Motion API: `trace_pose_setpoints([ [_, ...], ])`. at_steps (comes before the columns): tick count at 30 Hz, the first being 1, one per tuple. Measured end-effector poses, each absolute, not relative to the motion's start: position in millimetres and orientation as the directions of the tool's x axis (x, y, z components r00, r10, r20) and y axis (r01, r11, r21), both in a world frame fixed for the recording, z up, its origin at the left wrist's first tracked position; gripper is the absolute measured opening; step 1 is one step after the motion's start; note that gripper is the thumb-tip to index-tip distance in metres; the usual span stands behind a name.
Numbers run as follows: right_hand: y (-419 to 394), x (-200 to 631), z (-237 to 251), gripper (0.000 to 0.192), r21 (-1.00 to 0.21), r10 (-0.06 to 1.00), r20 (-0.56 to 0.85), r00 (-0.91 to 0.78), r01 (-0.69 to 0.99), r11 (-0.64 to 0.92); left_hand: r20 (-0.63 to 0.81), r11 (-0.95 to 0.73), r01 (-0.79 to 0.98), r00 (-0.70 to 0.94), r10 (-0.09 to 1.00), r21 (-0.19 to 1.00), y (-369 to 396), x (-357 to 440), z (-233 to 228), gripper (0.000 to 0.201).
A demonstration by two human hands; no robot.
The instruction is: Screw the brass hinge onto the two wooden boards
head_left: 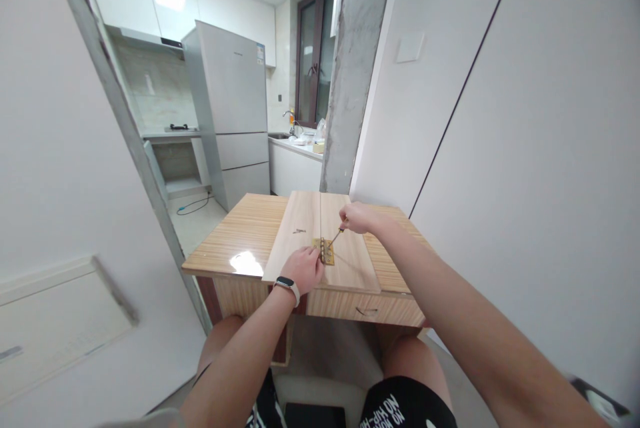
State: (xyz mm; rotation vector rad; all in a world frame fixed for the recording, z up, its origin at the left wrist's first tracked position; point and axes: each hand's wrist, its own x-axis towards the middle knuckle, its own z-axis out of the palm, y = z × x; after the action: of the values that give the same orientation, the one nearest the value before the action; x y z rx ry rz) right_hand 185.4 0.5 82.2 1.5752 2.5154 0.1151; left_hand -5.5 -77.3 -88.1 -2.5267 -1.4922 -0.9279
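Observation:
Two pale wooden boards [351, 275] lie side by side on the desk, and a brass hinge [329, 256] spans the seam between them. My left hand [303, 268] presses on the hinge's left side, its fingertips partly hiding that leaf. In my right hand [358, 217] is a screwdriver [337, 237], held closed around the handle, with the shaft slanting down to the hinge's right leaf. Some small dark screws [299, 231] lie loose on the left board.
The wood-grain desk [220, 241] has a drawer with a metal handle [367, 311] at its front edge. A white wall [500, 148] stands close on the right. Beyond the desk are a grey fridge [240, 81] and a sink counter [295, 168].

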Motion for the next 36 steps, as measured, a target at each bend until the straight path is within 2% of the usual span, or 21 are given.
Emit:
trace_pose_setpoints([
  [4,-2,184,80,0.023,0.071,0.892,-0.055,-0.449,0.889,0.452,0.531,-0.53,0.813,0.347,0.773,0.24,-78,-5,-88,0.019],
  [7,-2,181,79,0.041,0.032,0.91,-0.05,-0.411,0.91,0.413,0.532,-0.532,0.814,0.351,0.771,0.234,-78,-5,-87,0.018],
  [10,-2,175,81,0.061,0.07,0.922,-0.085,-0.378,0.921,0.384,0.53,-0.533,0.814,0.353,0.771,0.232,-78,-6,-86,0.018],
  [12,-2,172,84,0.065,0.104,0.926,-0.127,-0.356,0.924,0.369,0.528,-0.532,0.813,0.353,0.772,0.235,-77,-5,-86,0.018],
  [16,-4,169,87,0.059,0.171,0.937,-0.187,-0.294,0.93,0.326,0.527,-0.532,0.814,0.353,0.773,0.235,-76,-5,-88,0.019],
  [22,-4,177,85,0.046,0.207,0.926,-0.139,-0.351,0.904,0.374,0.527,-0.53,0.819,0.358,0.771,0.22,-77,-5,-86,0.017],
  [31,-6,187,84,0.024,0.124,0.882,-0.044,-0.47,0.873,0.471,0.534,-0.534,0.814,0.353,0.768,0.229,-77,-5,-87,0.016],
  [36,-3,189,77,0.03,0.05,0.901,-0.02,-0.433,0.9,0.434,0.534,-0.532,0.816,0.352,0.769,0.227,-77,-6,-87,0.015],
])
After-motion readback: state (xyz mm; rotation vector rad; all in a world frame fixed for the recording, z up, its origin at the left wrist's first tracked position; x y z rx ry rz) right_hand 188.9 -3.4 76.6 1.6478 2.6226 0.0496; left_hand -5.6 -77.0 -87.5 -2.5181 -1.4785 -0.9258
